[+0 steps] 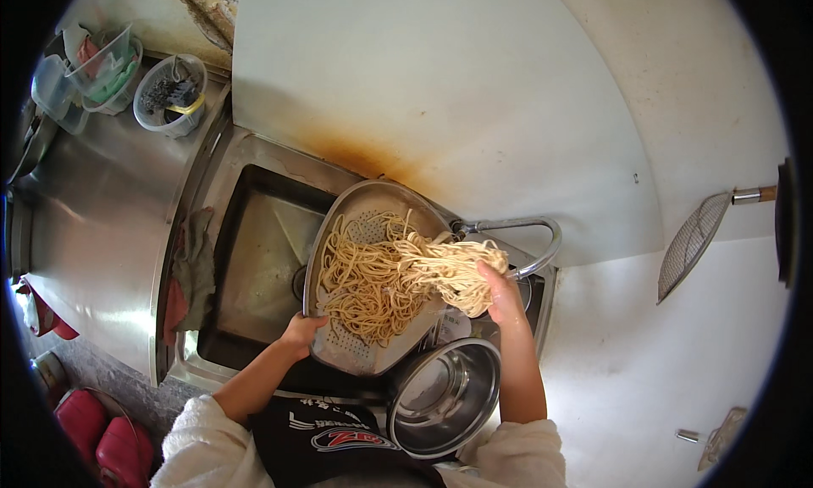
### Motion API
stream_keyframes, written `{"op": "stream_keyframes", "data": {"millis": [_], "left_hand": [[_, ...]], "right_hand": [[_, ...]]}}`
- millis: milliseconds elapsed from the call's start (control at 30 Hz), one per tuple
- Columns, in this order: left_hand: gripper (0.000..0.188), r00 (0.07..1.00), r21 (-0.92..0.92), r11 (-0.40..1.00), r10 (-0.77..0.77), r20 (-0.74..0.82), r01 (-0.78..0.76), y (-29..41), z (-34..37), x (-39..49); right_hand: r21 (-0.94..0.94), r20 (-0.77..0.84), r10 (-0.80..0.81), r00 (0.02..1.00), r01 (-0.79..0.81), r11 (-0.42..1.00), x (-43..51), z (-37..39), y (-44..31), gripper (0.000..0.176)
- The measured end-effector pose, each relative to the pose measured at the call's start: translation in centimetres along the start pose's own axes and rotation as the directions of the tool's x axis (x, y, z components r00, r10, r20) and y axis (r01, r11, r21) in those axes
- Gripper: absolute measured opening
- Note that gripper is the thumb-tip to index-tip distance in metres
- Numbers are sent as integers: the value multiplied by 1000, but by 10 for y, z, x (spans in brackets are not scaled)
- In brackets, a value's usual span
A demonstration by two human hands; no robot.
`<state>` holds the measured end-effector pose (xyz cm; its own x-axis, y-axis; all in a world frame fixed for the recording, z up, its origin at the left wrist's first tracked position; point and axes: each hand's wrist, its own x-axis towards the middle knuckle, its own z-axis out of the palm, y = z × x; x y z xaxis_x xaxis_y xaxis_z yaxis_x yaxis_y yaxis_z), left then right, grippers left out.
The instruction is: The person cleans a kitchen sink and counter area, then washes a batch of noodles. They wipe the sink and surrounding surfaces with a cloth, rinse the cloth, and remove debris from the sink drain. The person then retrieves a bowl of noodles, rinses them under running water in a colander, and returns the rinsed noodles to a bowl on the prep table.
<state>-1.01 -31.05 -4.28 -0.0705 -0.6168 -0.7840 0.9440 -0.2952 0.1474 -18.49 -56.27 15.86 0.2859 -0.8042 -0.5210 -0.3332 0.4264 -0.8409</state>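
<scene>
My left hand (305, 337) grips the near left rim of a large metal colander (350, 359), which is tilted over the sink. Long noodles (375, 278) lie in a heap inside it, with some of the small drain holes showing around them. On the right, my right hand (502, 297) holds a thick bundle of paler noodles (454, 269) that trails down into the heap. The curved metal faucet (547, 230) is just behind that hand. Below the colander, in front of my body, a round steel bowl (444, 396) stands tilted, with a shiny inside.
The sink basin (267, 253) lies left of the colander, with rags (195, 269) over its left edge. A steel counter (108, 234) bears plastic tubs, one holding a scrubber (171, 94). A mesh strainer (693, 246) hangs at right. Red containers (82, 418) stand at lower left.
</scene>
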Motion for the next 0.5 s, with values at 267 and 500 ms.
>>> {"op": "stream_keyframes", "data": {"millis": [267,500], "left_hand": [[29,999,38,999,-3,-38,5,-6,-7,9],[29,1000,30,999,12,14,-13,-11,-16,16]], "right_hand": [[-655,45,463,885,-324,682,39,10,-2,51],[-829,456,791,406,-127,544,75,17,18,46]]}}
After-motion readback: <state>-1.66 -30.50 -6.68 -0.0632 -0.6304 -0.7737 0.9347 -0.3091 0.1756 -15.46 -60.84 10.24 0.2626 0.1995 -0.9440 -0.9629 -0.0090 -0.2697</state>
